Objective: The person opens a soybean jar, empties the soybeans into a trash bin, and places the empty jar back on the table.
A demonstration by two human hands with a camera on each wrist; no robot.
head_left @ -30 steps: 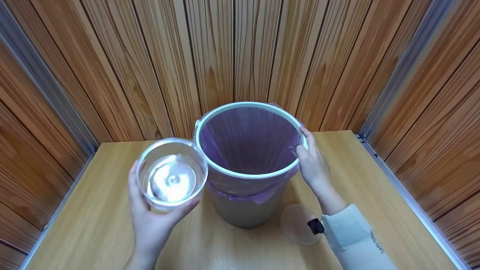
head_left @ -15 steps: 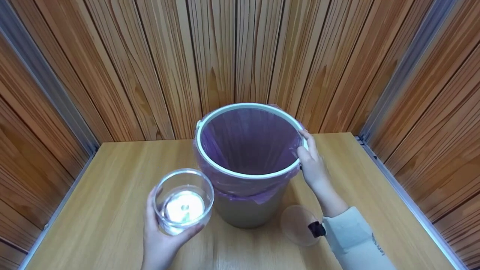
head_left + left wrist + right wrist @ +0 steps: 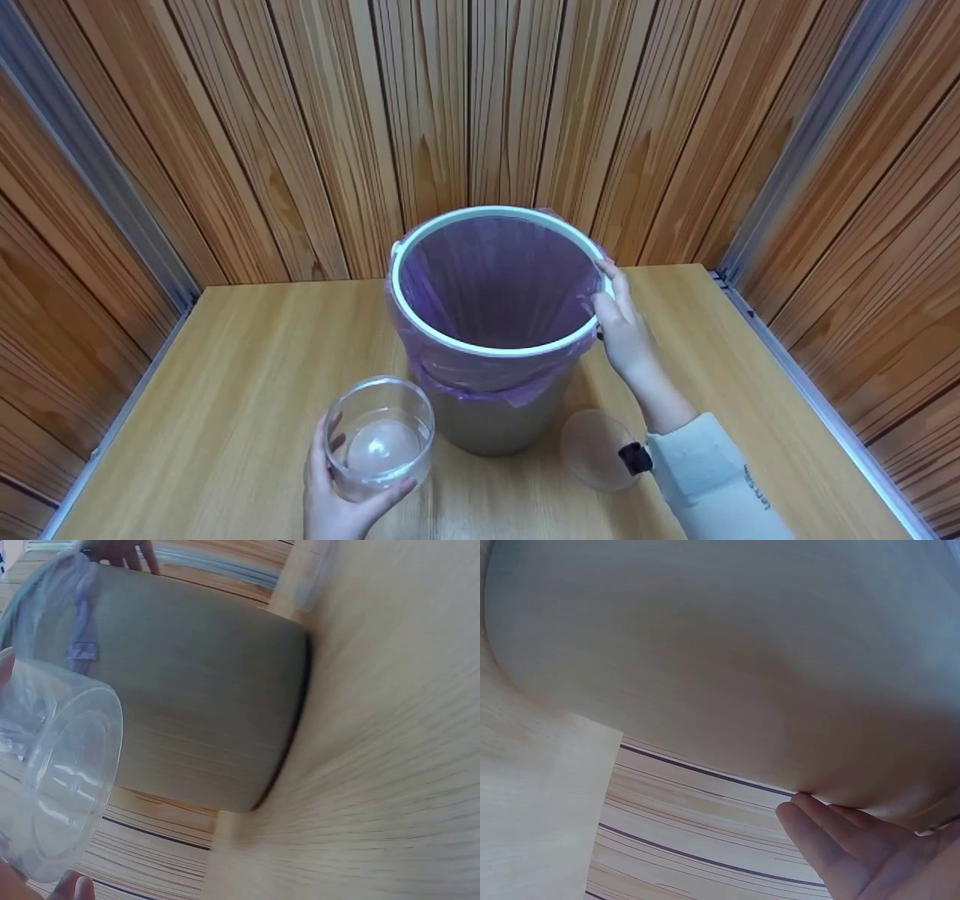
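Observation:
My left hand (image 3: 337, 484) grips a clear round plastic container (image 3: 382, 442) by its side, mouth up, at the front left of a trash can (image 3: 495, 420). In the left wrist view, the bottom of the container (image 3: 71, 780) shows above the table. A thin purple bag lines the trash can and folds over its pale rim (image 3: 506, 351). On the rim's right side my right hand (image 3: 626, 326) holds on, thumb at the edge. Its fingers (image 3: 825, 832) lie along the outer wall in the right wrist view. The trash can's inside looks bare of anything but the bag.
A clear round lid (image 3: 596, 450) lies flat on the table (image 3: 247, 360), right of the trash can and partly under the right wrist's dark strap. Wood-panelled walls (image 3: 442, 97) stand behind and at both sides, with metal strips along the corners.
My left hand has brought the container down and slightly right, away from the trash can's rim toward the table's front. The right hand and the trash can have hardly moved.

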